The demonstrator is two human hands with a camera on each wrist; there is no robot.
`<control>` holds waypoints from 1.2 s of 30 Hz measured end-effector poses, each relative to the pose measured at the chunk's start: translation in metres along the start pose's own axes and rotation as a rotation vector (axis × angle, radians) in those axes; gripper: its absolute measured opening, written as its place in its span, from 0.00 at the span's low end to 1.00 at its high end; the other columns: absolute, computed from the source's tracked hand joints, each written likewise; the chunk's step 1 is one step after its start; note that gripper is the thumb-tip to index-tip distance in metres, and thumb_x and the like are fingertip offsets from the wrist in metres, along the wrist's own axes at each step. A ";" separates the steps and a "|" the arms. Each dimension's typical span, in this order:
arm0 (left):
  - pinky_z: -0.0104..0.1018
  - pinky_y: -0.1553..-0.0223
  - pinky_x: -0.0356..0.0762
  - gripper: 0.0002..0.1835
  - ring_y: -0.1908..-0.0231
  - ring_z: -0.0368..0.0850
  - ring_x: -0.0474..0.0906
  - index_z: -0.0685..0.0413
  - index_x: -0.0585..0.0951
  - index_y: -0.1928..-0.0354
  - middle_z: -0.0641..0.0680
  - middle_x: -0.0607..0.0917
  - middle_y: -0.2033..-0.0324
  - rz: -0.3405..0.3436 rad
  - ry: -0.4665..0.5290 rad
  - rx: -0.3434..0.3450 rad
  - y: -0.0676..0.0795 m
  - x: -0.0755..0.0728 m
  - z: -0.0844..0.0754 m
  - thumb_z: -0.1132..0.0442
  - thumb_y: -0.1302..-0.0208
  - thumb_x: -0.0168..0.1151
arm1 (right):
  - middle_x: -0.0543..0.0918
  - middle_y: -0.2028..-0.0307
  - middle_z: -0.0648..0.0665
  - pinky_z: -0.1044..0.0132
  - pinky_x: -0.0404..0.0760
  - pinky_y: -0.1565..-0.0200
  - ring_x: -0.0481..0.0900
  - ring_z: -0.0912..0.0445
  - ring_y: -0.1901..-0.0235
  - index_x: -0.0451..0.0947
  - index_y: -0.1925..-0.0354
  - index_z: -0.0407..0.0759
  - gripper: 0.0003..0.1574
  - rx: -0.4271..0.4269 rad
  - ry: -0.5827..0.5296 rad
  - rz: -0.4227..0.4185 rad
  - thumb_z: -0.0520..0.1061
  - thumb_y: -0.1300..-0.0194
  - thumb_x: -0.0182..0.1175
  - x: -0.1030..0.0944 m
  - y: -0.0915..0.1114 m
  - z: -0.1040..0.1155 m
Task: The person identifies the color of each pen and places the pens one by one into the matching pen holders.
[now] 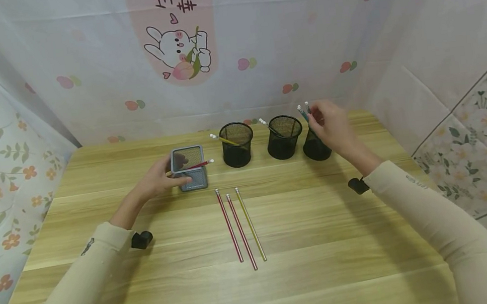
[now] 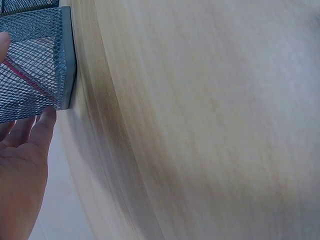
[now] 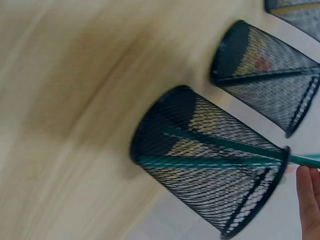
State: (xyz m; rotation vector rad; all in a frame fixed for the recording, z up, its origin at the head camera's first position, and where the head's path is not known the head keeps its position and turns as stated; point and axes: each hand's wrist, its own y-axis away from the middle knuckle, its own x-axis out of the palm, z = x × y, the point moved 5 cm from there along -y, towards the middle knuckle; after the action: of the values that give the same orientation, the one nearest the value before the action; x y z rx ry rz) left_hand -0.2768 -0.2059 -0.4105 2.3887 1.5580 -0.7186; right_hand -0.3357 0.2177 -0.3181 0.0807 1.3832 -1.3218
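Note:
My left hand point(image 1: 157, 179) grips a square grey mesh pen holder point(image 1: 198, 179), with the thumb across its front and fingers behind. A red pencil point(image 1: 201, 164) leans inside that holder. At the right, my right hand point(image 1: 331, 123) is over the rim of a round black mesh pen holder point(image 1: 316, 150), its fingertips pinching a green pencil point(image 3: 230, 143). A second green pencil point(image 3: 210, 162) stands in the same holder. Both pencils have their white eraser ends up, and their lower ends show through the mesh.
Two more round black mesh holders, one with a yellow pencil point(image 1: 228, 141) and one with a dark pencil point(image 1: 271, 128), stand between the hands. Two red pencils point(image 1: 230, 227) and a yellow pencil point(image 1: 251, 224) lie on the wooden table point(image 1: 312, 265). A printed curtain point(image 1: 274, 31) hangs behind.

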 end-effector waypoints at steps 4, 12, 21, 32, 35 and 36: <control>0.59 0.43 0.62 0.35 0.43 0.63 0.66 0.69 0.65 0.41 0.67 0.71 0.44 0.004 0.000 0.004 0.000 0.000 -0.002 0.60 0.45 0.70 | 0.77 0.68 0.39 0.60 0.80 0.71 0.77 0.51 0.72 0.73 0.61 0.31 0.08 0.001 0.027 0.022 0.36 0.37 0.58 0.005 0.007 -0.002; 0.58 0.43 0.61 0.35 0.43 0.63 0.65 0.69 0.65 0.40 0.68 0.70 0.44 0.005 0.014 -0.002 0.000 0.001 0.001 0.59 0.45 0.70 | 0.77 0.67 0.39 0.59 0.81 0.70 0.78 0.51 0.71 0.74 0.61 0.32 0.08 0.021 0.009 0.023 0.37 0.37 0.59 0.009 0.010 -0.005; 0.58 0.42 0.61 0.35 0.43 0.62 0.66 0.67 0.65 0.40 0.66 0.70 0.44 0.006 0.016 -0.009 0.001 0.001 0.001 0.59 0.45 0.70 | 0.77 0.69 0.41 0.59 0.81 0.71 0.79 0.51 0.72 0.74 0.64 0.33 0.09 0.014 -0.005 -0.004 0.37 0.40 0.62 0.009 0.009 0.004; 0.57 0.42 0.61 0.35 0.42 0.62 0.65 0.67 0.65 0.41 0.66 0.70 0.44 0.006 0.031 -0.011 -0.001 0.000 0.004 0.60 0.45 0.70 | 0.76 0.72 0.43 0.62 0.80 0.72 0.76 0.54 0.74 0.74 0.65 0.33 0.08 -0.042 -0.076 -0.018 0.36 0.41 0.63 0.013 0.007 0.029; 0.58 0.42 0.61 0.34 0.43 0.62 0.66 0.67 0.66 0.41 0.66 0.71 0.44 0.003 0.031 -0.008 -0.001 0.000 0.004 0.60 0.46 0.70 | 0.77 0.73 0.43 0.62 0.78 0.74 0.76 0.55 0.76 0.75 0.67 0.35 0.07 -0.061 -0.080 -0.024 0.37 0.41 0.64 0.014 0.007 0.038; 0.59 0.42 0.61 0.34 0.43 0.62 0.66 0.68 0.66 0.41 0.66 0.71 0.44 0.003 0.028 -0.006 -0.001 0.000 0.004 0.60 0.45 0.70 | 0.77 0.73 0.44 0.62 0.77 0.75 0.76 0.55 0.76 0.75 0.67 0.35 0.07 -0.066 -0.082 -0.024 0.37 0.41 0.64 0.015 0.007 0.040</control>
State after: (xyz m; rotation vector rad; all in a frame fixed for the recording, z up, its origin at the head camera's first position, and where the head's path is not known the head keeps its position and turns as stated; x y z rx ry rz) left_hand -0.2786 -0.2071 -0.4137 2.4062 1.5652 -0.6815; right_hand -0.3101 0.1826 -0.3206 -0.0343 1.3608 -1.2836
